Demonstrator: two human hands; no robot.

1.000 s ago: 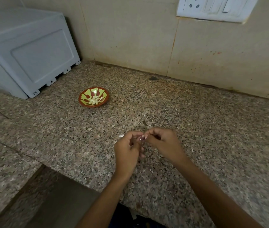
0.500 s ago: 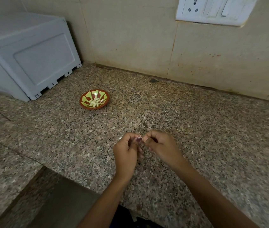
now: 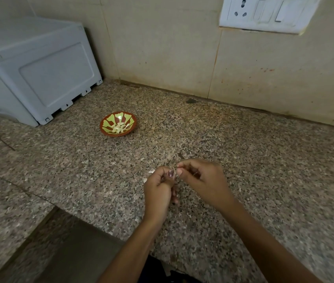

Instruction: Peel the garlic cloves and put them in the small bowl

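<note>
A small brown bowl [image 3: 118, 123] with a green pattern sits on the granite counter, left of centre, with several peeled pale garlic cloves [image 3: 119, 127] in it. My left hand [image 3: 159, 188] and my right hand [image 3: 202, 180] meet fingertip to fingertip above the counter's near middle, pinching a garlic clove that is almost wholly hidden between thumbs and fingers. A scrap of white garlic skin [image 3: 151, 171] sticks out by my left hand. The bowl is well apart from both hands, up and to the left.
A grey-white plastic appliance [image 3: 33, 74] stands at the back left. The tiled wall carries a white socket and switch plate [image 3: 268, 14]. The speckled counter [image 3: 264, 152] has its front edge close to my forearms, with a lower recess at the bottom left.
The hands stay together on the clove, with small finger shifts. The camera tilted slightly, so the bowl and hands sit a little lower in view.
</note>
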